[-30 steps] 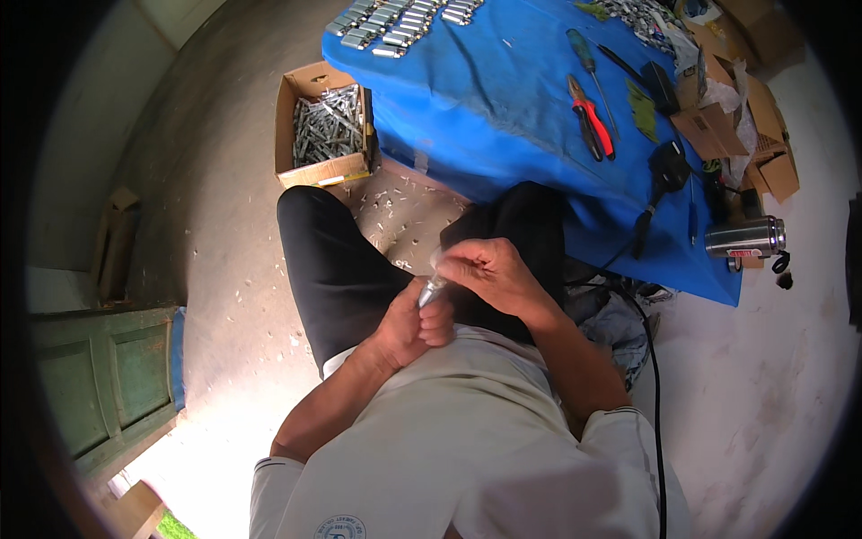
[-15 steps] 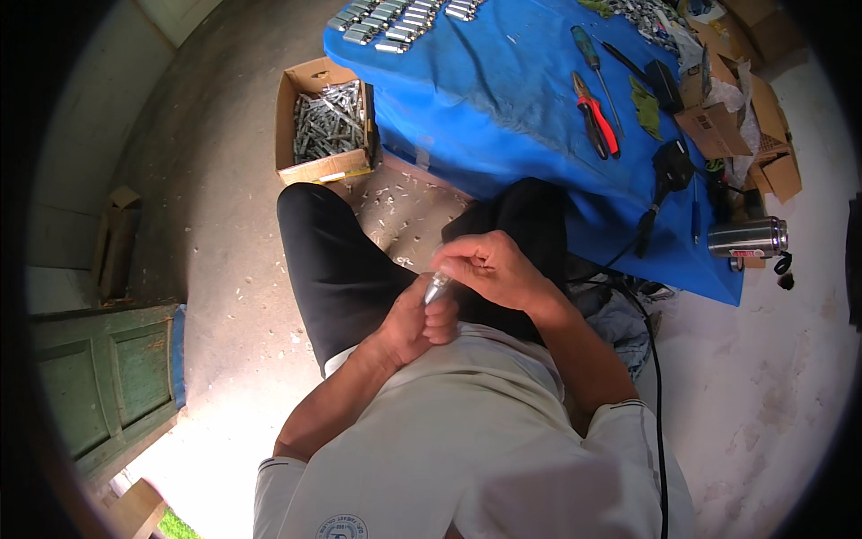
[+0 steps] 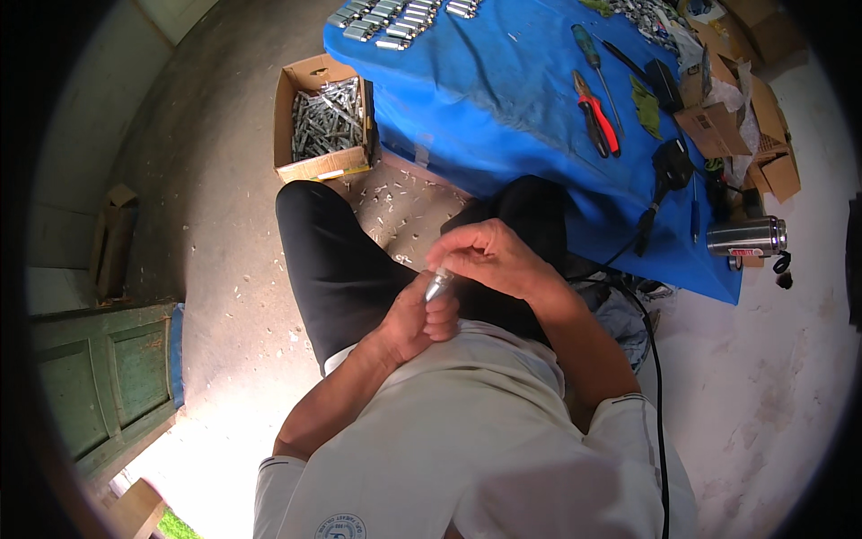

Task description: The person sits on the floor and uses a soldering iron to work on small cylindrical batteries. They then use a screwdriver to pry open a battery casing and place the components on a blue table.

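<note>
Close to my lap, my left hand (image 3: 417, 316) is wrapped round a small shiny silver metal piece (image 3: 437, 286). Its rounded silver body shows above the fingers and has a paler top end. The fist hides its lower part, so its exact kind is unclear. My right hand (image 3: 489, 258) arches over it from the right. Thumb and fingers are pinched together at the pale top end; whatever lies between those fingertips is too small to make out.
Ahead, a blue-covered table (image 3: 485, 117) bears rows of silver lighter-like cases (image 3: 395, 22), pliers (image 3: 595, 117) and a green-handled screwdriver (image 3: 588, 49). Left of it, a cardboard box (image 3: 319, 166) holds many metal pieces. A steel flask (image 3: 747, 236) and black cable (image 3: 658, 377) are right.
My right hand has risen slightly, its fingers still pinched near the top of the silver piece. My left hand has hardly moved and keeps its hold.
</note>
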Available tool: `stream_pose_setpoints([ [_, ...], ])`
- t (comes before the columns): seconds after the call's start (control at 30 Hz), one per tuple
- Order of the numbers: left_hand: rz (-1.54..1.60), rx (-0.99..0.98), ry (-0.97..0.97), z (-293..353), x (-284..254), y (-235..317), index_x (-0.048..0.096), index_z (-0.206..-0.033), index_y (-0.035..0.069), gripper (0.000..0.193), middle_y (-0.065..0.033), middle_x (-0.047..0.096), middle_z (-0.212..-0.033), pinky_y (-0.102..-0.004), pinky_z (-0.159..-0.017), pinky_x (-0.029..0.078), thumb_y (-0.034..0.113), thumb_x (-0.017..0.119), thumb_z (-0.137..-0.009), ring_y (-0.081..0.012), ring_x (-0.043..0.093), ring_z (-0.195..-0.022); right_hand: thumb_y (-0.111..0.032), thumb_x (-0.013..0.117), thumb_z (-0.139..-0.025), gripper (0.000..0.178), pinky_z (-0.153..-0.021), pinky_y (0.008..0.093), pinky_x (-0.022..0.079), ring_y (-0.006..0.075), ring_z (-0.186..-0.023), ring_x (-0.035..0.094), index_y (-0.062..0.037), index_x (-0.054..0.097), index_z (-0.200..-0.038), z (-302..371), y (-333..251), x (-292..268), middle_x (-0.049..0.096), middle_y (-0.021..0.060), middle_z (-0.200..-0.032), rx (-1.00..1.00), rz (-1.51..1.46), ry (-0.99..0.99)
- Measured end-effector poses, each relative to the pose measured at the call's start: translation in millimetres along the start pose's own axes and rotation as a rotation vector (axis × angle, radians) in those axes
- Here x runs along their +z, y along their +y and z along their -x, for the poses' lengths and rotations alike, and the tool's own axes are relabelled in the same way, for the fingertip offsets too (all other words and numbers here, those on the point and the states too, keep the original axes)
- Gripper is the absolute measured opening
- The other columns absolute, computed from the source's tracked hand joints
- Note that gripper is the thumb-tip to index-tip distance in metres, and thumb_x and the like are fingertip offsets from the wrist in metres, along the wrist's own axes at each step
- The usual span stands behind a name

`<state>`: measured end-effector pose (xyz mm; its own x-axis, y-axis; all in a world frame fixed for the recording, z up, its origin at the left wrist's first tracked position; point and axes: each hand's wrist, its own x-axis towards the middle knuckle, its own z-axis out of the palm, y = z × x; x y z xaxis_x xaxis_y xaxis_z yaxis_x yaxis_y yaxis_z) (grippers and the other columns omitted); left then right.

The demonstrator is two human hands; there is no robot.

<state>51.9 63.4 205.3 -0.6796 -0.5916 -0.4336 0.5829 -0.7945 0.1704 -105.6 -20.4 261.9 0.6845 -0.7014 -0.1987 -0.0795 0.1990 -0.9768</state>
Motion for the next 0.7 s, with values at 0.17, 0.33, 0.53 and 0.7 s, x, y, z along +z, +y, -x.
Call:
stream_pose_setpoints([
  [0.17,-0.051,-0.032,0.004,-1.4,4.5,3.9,0.031,-0.053,0.015,0.051,0.0026,0.029,-0.048,-0.0267,-0.042,0.025,0.042,0.034,-0.096,-0.0123,0.025,-0.041,-0.002,0.057,-0.089,0.015,-0.076,0.0228,0.050,0.0080,-0.084,0.061,0.0023,0.067,-0.100,-1.7,6.4,6.2,0.068,0.0062,-0.095,-0.041,0.047,0.203],
  [0.33,0.004,-0.012,-0.094,-1.8,-4.1,0.6,0.030,-0.055,0.016,0.049,0.0039,0.027,-0.050,-0.0255,-0.041,0.021,0.042,0.038,-0.095,-0.0114,0.023,-0.043,-0.005,0.058,-0.090,0.020,-0.076,0.0221,0.049,0.0080,-0.084,0.060,0.0012,0.065,-0.107,0.5,12.5,-0.3,0.068,0.0056,-0.098,-0.115,0.106,0.456],
  [0.53,0.086,0.016,-0.111,-0.1,-3.0,0.6,0.031,-0.049,0.016,0.052,0.0029,0.029,-0.045,-0.0259,-0.042,0.024,0.041,0.037,-0.094,-0.0118,0.024,-0.040,-0.014,0.059,-0.092,0.022,-0.067,0.0218,0.048,0.0078,-0.076,0.058,0.0027,0.063,-0.105,25.8,12.1,0.2,0.064,0.0065,-0.086,-0.022,0.090,0.555],
  [0.7,0.088,0.056,0.020,2.7,-0.3,-0.1,0.033,-0.051,0.016,0.050,0.0034,0.030,-0.046,-0.0249,-0.043,0.024,0.042,0.042,-0.093,-0.0109,0.025,-0.041,-0.012,0.063,-0.091,0.019,-0.077,0.0226,0.047,0.0069,-0.085,0.057,0.0039,0.062,-0.102,50.5,-1.6,27.5,0.063,0.0022,-0.091,0.151,-0.179,0.208],
])
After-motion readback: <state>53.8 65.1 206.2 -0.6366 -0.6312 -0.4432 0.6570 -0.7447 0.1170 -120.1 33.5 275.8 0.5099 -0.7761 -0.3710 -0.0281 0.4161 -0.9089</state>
